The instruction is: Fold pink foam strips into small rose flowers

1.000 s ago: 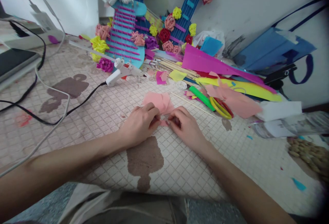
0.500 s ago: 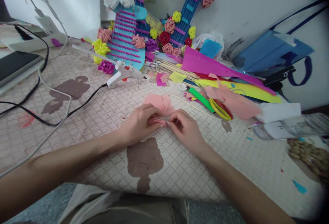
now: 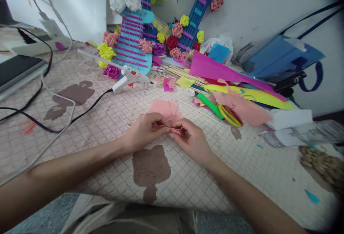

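Note:
Between my hands is a small folded strip of pink paper [image 3: 176,130], partly hidden by the fingers. My left hand [image 3: 146,130] pinches its left end between thumb and fingertips. Closed on the right end of the same piece, my right hand [image 3: 191,135] has its thumb below and its fingers above. Just beyond the fingers, several flat pink paper pieces [image 3: 165,109] lie overlapped on the patterned tablecloth [image 3: 113,176]. A thin wooden stick [image 3: 200,111] rests on the cloth to the right of them.
A white glue gun [image 3: 129,80] with a black cord lies at the back left. Green-handled scissors [image 3: 209,105], coloured paper sheets [image 3: 231,72] and a clear plastic bottle [image 3: 306,133] are on the right. Paper-flower decorations [image 3: 131,40] stand against the wall.
The folded pink paper has shifted slightly right, and more of it now shows in my right hand. Both hands have come closer together, with fingertips nearly meeting. The flat pink pieces stay put.

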Demonstrator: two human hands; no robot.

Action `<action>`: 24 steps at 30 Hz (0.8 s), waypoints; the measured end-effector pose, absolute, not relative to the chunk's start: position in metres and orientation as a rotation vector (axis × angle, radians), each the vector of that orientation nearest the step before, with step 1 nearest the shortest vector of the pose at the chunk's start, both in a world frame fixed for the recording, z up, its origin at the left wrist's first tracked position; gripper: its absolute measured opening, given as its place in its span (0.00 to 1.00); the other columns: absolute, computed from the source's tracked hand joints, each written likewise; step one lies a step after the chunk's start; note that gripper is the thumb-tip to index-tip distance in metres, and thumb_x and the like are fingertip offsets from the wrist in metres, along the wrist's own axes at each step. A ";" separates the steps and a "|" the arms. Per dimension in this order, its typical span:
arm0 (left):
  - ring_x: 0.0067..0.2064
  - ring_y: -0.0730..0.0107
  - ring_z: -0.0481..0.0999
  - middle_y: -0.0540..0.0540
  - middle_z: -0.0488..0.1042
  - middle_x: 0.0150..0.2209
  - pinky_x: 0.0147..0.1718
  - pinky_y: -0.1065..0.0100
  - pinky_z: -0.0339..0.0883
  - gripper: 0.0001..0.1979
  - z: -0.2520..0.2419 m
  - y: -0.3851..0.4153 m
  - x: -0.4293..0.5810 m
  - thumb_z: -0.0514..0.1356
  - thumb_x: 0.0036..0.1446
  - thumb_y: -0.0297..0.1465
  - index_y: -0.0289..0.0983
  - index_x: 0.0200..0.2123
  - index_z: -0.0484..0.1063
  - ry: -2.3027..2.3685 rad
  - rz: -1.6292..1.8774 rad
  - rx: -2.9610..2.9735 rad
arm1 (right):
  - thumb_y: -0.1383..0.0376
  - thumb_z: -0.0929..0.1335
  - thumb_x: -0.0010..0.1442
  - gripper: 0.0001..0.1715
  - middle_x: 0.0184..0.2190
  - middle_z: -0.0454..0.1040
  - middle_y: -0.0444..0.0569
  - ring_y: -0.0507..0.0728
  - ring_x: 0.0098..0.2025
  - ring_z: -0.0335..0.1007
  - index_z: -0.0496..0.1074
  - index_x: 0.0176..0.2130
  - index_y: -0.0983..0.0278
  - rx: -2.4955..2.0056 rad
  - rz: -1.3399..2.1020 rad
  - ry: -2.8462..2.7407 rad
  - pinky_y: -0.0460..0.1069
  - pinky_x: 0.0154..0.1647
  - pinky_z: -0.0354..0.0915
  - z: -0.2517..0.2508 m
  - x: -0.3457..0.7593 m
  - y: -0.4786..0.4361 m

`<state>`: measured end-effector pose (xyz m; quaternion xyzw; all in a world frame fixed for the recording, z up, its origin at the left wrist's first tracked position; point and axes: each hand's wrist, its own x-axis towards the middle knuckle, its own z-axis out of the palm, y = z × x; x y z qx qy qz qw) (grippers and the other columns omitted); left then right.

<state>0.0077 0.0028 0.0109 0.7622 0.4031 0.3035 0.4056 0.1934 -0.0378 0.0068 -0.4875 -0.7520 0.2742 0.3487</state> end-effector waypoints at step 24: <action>0.31 0.72 0.73 0.48 0.77 0.30 0.31 0.72 0.66 0.06 0.011 0.003 0.009 0.61 0.55 0.31 0.34 0.31 0.75 1.016 0.783 1.897 | 0.61 0.67 0.60 0.08 0.35 0.77 0.46 0.53 0.34 0.71 0.73 0.39 0.61 -1.313 0.848 -1.802 0.48 0.33 0.65 0.009 0.197 -0.036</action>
